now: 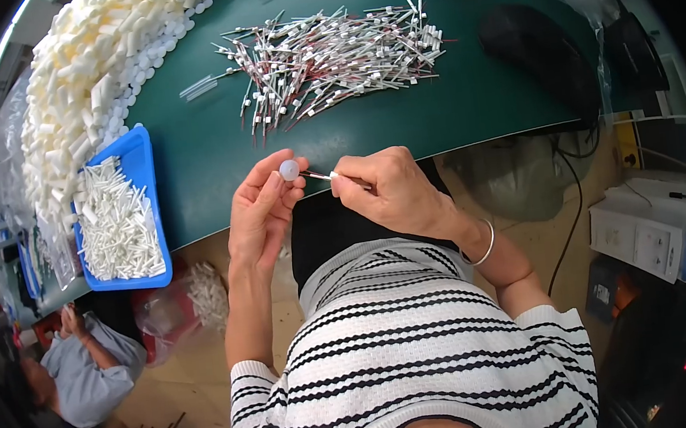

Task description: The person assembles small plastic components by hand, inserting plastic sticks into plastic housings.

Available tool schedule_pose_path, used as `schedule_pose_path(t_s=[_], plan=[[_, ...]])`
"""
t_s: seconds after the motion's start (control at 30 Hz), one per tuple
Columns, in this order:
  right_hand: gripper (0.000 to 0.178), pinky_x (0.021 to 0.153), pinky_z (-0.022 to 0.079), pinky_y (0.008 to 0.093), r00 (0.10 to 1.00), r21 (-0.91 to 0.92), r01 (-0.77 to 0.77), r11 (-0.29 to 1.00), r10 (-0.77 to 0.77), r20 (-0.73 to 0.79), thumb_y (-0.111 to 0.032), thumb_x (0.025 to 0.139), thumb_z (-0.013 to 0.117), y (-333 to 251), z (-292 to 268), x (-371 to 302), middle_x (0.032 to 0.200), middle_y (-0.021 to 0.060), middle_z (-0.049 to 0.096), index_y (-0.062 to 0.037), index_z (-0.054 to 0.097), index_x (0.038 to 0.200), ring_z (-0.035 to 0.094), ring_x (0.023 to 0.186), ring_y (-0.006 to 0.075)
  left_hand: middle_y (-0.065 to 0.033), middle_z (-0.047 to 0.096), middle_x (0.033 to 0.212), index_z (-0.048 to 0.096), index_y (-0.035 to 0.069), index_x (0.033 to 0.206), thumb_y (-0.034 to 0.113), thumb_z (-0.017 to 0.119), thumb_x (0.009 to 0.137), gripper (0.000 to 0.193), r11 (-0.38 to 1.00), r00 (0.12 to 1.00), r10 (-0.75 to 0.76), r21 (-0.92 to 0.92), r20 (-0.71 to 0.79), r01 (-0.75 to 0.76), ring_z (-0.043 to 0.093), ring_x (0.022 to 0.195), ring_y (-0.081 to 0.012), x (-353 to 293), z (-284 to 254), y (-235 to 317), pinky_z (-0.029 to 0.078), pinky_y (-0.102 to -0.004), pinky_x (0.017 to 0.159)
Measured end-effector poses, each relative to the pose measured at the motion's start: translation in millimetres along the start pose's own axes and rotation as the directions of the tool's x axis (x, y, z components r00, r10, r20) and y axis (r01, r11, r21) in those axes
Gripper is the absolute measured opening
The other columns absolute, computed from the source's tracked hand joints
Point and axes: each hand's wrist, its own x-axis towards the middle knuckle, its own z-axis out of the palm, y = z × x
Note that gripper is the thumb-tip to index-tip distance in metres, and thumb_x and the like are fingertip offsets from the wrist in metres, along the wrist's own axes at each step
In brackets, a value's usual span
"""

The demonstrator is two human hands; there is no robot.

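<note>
Close to the table's front edge, my left hand (262, 209) pinches a small round whitish cap (289, 170) between thumb and fingers. To its right, my right hand (394, 191) is closed on a thin dark wire piece with a white connector (333, 177). The thin end of that piece points left and reaches the cap's side; whether it goes inside cannot be made out. Beyond both hands lies a heap of similar thin pieces (345, 61), with white connectors, pale tubes and red wires.
A blue tray (165, 231) of short white tubes stands at the table's left edge. Behind it spreads a big pile of cream-coloured cylinders (82, 74) bordered by round white caps (148, 61). Clear tubes (199, 87) and a black object (533, 47) lie on the green table (198, 170). Another person (94, 374) sits lower left.
</note>
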Motion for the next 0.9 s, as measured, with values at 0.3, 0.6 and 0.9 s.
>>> schedule_pose_path(t_s=[0.3,0.6,0.9], plan=[[0.024,0.046,0.039,0.0407,0.999,0.042,-0.013,0.999,0.011,0.049,-0.010,0.084,0.059,8,1,-2,0.053,0.0162,0.049,0.0002,0.050,0.064,0.050,0.045,0.0331,-0.0188,0.064,0.111,0.056,-0.005,0.121,0.008,0.057,0.094,0.030,0.999,0.999,0.020,0.036,0.035,-0.021,0.064,0.088,-0.0153,-2,-1,-2,0.055,-0.0253,0.080],[0.025,0.045,0.038,0.0411,1.000,0.056,0.006,0.998,-0.007,0.013,-0.009,0.083,0.059,9,3,-4,0.052,0.0166,0.049,-0.0001,0.048,0.062,0.049,0.045,0.0342,-0.0184,0.065,0.111,0.058,-0.004,0.119,0.005,0.057,0.092,0.028,0.990,0.997,0.049,0.131,0.064,-0.057,0.065,0.089,-0.0163,-5,-1,-4,0.054,-0.0266,0.081],[0.023,0.044,0.041,0.0421,0.993,-0.078,0.110,0.991,-0.113,-0.023,-0.008,0.081,0.059,9,7,-5,0.050,0.0157,0.048,-0.0015,0.048,0.062,0.052,0.046,0.0355,-0.0152,0.067,0.107,0.061,-0.003,0.115,0.005,0.063,0.089,0.027,0.941,0.986,0.155,0.296,0.052,-0.164,0.064,0.089,-0.0157,-9,1,-5,0.052,-0.0280,0.082]])
